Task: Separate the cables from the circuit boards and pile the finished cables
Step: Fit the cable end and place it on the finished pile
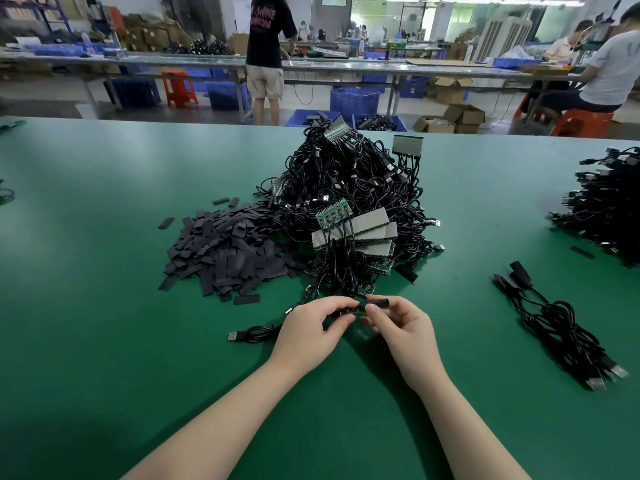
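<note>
While the left hand [309,329] pinches a small board end [346,312], the right hand [401,329] grips a black sleeve [376,302]; the cable [254,332] trails left across the desk [104,237].

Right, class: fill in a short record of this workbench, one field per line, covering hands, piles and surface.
surface: green table
left hand: pinches a small board end of a cable
right hand: holds a black sleeve
centre: big tangle of cables and circuit boards
left of tangle: heap of flat black sleeves
right: small finished bundle
</note>
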A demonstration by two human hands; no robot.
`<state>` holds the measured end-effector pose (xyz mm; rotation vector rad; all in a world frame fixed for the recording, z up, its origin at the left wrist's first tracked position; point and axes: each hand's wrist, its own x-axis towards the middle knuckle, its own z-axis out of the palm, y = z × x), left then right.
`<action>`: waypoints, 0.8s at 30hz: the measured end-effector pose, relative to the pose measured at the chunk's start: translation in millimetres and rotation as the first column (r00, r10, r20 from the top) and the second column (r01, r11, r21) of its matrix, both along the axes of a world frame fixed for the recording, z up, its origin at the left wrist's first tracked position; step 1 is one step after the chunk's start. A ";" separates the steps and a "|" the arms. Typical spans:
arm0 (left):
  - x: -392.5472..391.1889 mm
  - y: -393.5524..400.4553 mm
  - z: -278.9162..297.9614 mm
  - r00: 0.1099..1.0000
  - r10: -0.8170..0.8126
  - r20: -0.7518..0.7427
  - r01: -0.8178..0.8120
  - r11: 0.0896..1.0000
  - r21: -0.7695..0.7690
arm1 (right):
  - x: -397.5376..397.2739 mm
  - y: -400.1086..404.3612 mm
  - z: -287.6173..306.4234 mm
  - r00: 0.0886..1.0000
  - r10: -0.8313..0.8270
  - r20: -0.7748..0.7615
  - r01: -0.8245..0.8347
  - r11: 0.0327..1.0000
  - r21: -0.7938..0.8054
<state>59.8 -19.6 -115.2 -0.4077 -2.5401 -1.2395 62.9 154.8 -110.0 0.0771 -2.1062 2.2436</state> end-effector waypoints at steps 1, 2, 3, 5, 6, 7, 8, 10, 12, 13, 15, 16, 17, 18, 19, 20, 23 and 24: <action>0.2 -0.2 -0.2 1.000 -0.002 -0.004 0.002 1.000 -0.001 | -0.1 0.1 0.0 1.000 -0.001 -0.002 0.001 1.000 0.002; 0.4 -0.3 -0.2 1.000 -0.004 -0.008 0.004 1.000 0.001 | 0.0 0.4 0.1 1.000 0.003 -0.004 -0.003 1.000 0.006; 0.6 -0.4 0.1 1.000 -0.004 -0.009 0.004 1.000 0.004 | 0.0 0.5 0.4 1.000 0.009 -0.008 -0.009 1.000 0.014; 0.6 0.0 1.1 1.000 -0.005 -0.006 0.005 1.000 0.016 | -0.4 0.5 1.1 1.000 0.027 -0.009 -0.026 0.999 0.031; 0.6 0.2 1.7 1.000 -0.008 0.002 0.008 1.000 0.022 | -0.6 0.4 1.2 0.999 0.034 -0.006 -0.033 0.999 0.036; 0.8 0.6 2.4 1.000 -0.013 0.013 0.013 1.000 0.028 | -0.8 0.3 1.3 0.999 0.038 -0.004 -0.038 0.998 0.040; 1.2 0.9 3.2 1.000 -0.019 0.022 0.018 0.999 0.034 | -0.9 0.3 1.4 0.999 0.042 -0.002 -0.042 0.998 0.045; 2.9 1.4 5.2 0.999 -0.027 0.037 0.026 0.999 0.039 | -0.9 0.0 1.5 0.999 0.054 0.001 -0.054 0.997 0.055; 4.7 2.6 6.8 0.999 -0.019 0.039 0.018 0.999 0.027 | -0.5 0.1 2.1 0.998 0.061 0.001 -0.061 0.997 0.056; 5.4 3.1 7.1 1.000 -0.001 0.028 0.000 1.000 0.017 | -0.3 0.3 2.6 0.998 0.062 0.000 -0.062 0.997 0.054; 5.7 3.5 6.0 0.997 0.079 -0.006 -0.079 0.997 -0.001 | -0.1 0.3 3.2 0.998 0.056 0.002 -0.056 0.997 0.053; 5.7 3.2 5.0 0.991 0.134 -0.025 -0.134 0.991 -0.010 | 0.1 0.3 3.3 0.998 0.055 0.004 -0.055 0.997 0.052; 5.5 2.8 4.1 0.982 0.181 -0.046 -0.182 0.983 -0.018 | 0.5 0.4 3.2 0.998 0.057 0.005 -0.057 0.997 0.052; 5.4 2.6 3.3 0.976 0.202 -0.075 -0.205 0.978 -0.027 | 0.7 0.2 3.1 0.998 0.059 0.006 -0.059 0.997 0.052; 5.6 3.0 2.9 0.974 0.193 -0.115 -0.199 0.979 -0.044 | 1.1 0.2 2.9 0.998 0.060 0.006 -0.060 0.997 0.055; 5.9 4.0 2.9 0.973 0.164 -0.163 -0.178 0.981 -0.071 | 1.1 -0.3 2.8 0.998 0.058 0.006 -0.059 0.997 0.058; 6.9 6.3 3.9 0.964 0.077 -0.255 -0.116 0.984 -0.139 | 0.7 -0.9 2.5 0.999 0.048 0.006 -0.048 0.997 0.058; 6.7 6.5 3.4 0.960 0.057 -0.275 -0.100 0.984 -0.148 | 0.5 -0.8 2.6 0.999 0.044 0.009 -0.044 0.998 0.046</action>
